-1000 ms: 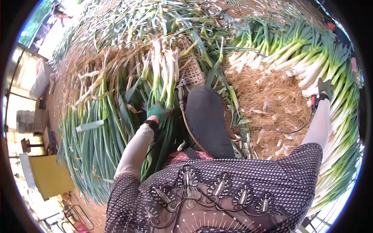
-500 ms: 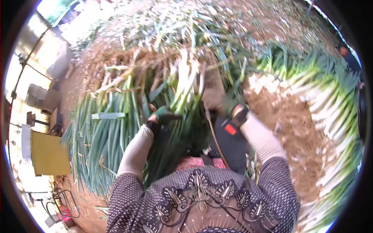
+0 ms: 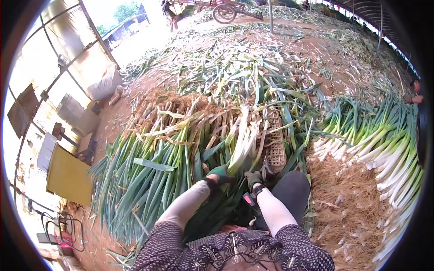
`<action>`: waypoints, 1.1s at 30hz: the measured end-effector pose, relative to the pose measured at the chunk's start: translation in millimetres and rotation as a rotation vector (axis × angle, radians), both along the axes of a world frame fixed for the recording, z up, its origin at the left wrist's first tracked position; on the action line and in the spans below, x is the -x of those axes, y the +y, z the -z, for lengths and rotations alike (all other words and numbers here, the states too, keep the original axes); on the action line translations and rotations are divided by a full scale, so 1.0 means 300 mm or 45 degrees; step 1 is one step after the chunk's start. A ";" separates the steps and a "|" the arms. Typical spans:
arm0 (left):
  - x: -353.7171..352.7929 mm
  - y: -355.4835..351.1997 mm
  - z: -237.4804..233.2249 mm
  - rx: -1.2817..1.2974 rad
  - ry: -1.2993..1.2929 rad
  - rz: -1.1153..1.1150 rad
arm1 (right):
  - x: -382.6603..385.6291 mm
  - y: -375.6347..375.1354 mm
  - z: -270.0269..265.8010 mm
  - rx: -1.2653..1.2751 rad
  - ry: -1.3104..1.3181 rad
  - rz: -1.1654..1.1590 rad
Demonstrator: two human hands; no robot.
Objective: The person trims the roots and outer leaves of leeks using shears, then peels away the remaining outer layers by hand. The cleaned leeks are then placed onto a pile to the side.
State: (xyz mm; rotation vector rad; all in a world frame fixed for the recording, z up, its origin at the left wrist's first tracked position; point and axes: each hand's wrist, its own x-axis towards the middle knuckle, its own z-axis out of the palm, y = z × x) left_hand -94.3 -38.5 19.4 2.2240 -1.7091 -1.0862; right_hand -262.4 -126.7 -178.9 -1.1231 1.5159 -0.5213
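Note:
My left hand (image 3: pixel 220 174), in a dark green glove, is closed around the lower green part of a leek (image 3: pixel 244 143) whose pale shaft points away from me. Just right of it, my right hand (image 3: pixel 254 179), also gloved, is near the same leaves; its fingers are too small and dark to read. A large pile of untrimmed leeks (image 3: pixel 135 180) with brown roots and dry outer leaves lies under and left of my hands. Cleaned white leeks (image 3: pixel 389 158) are laid in a curved row at the right.
A plastic crate (image 3: pixel 275 144) stands beyond my right knee. Brown root scraps (image 3: pixel 348 203) cover the ground at right. A yellow container (image 3: pixel 68 176) is at left. A cart (image 3: pixel 224 13) and a person (image 3: pixel 170 13) are far off; another person (image 3: pixel 416 92) is at the right edge.
The view has tilted up, showing the cart and far ground. My right hand has come in from the right, closer to my left hand. My left hand still grips leek leaves.

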 end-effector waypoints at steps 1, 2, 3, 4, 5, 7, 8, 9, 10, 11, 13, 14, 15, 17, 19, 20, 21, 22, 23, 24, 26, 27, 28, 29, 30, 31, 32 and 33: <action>0.032 -0.020 0.000 0.041 -0.182 -0.002 | 0.014 -0.003 -0.016 0.073 0.087 -0.073; 0.042 -0.035 0.055 0.005 -0.226 -0.082 | 0.027 0.018 -0.083 0.147 0.173 -0.144; 0.039 -0.064 0.146 -0.024 -0.269 -0.159 | 0.036 0.033 -0.120 0.202 0.182 -0.162; 0.044 -0.085 0.197 -0.053 -0.310 -0.233 | 0.047 0.052 -0.196 0.240 0.214 -0.168; 0.060 -0.083 0.186 -0.046 -0.355 -0.223 | 0.057 0.074 -0.294 0.277 0.246 -0.174; 0.067 -0.065 0.125 0.068 -0.292 -0.211 | 0.050 0.036 -0.089 0.206 -0.503 -0.072; 0.055 -0.055 0.089 0.119 -0.259 -0.209 | 0.063 0.096 -0.434 0.091 -0.115 -0.100; 0.007 -0.041 0.044 0.110 0.029 -0.084 | 0.097 -0.006 -0.151 0.867 0.246 -0.714; -0.014 -0.025 0.009 0.197 0.341 -0.115 | 0.101 -0.006 -0.169 0.796 0.087 -0.554; -0.037 -0.026 0.055 0.144 0.420 -0.226 | 0.104 -0.004 -0.195 0.739 -0.079 -0.389; -0.037 0.003 -0.084 0.055 0.653 -0.315 | 0.031 -0.047 -0.194 -0.138 -0.928 0.255; -0.017 0.031 -0.187 0.031 0.739 -0.395 | 0.017 -0.049 -0.226 -0.471 -1.321 0.198; -0.064 0.033 -0.140 0.005 0.874 -0.433 | 0.040 0.005 -0.411 -0.442 -1.356 0.030; -0.079 0.090 -0.171 0.182 1.067 -0.453 | 0.051 0.037 -0.419 -0.233 -1.311 -0.115; -0.098 0.132 -0.224 0.273 1.064 -0.454 | 0.059 0.072 -0.465 -0.038 -1.318 -0.221; -0.106 0.152 -0.245 0.305 1.039 -0.467 | 0.052 0.079 -0.473 -0.094 -1.388 -0.227; -0.108 0.168 -0.264 0.337 1.014 -0.480 | 0.046 0.087 -0.501 -0.150 -1.458 -0.233; -0.106 0.178 -0.277 0.306 0.967 -0.516 | 0.054 0.089 -0.530 -0.227 -1.386 -0.293; -0.104 0.187 -0.289 0.274 0.919 -0.552 | 0.071 0.098 -0.624 -0.306 -1.312 -0.352; -0.100 0.193 -0.305 0.243 0.870 -0.586 | 0.086 0.110 -0.709 -0.382 -1.238 -0.411; -0.058 0.196 -0.319 0.275 1.008 -0.598 | 0.069 0.142 -0.730 -0.146 -1.168 -0.425; -0.047 0.191 -0.315 0.259 1.030 -0.616 | 0.045 0.144 -0.667 -0.025 -1.183 -0.447; -0.040 0.190 -0.308 0.239 1.051 -0.635 | 0.024 0.145 -0.587 0.092 -1.196 -0.466; -0.046 0.180 -0.254 0.238 1.108 -0.609 | 0.018 0.116 -0.499 0.407 -0.971 -0.759; -0.054 0.180 -0.221 0.213 1.065 -0.559 | 0.017 0.130 -0.508 0.136 -1.038 -0.655; -0.067 0.184 -0.189 0.187 1.023 -0.510 | 0.016 0.152 -0.515 -0.138 -1.096 -0.546; -0.077 0.193 -0.173 0.161 0.980 -0.462 | 0.016 0.166 -0.521 -0.411 -1.146 -0.431; -0.072 0.216 -0.242 0.085 0.679 -0.334 | -0.040 0.137 -0.272 -0.057 -1.182 -0.440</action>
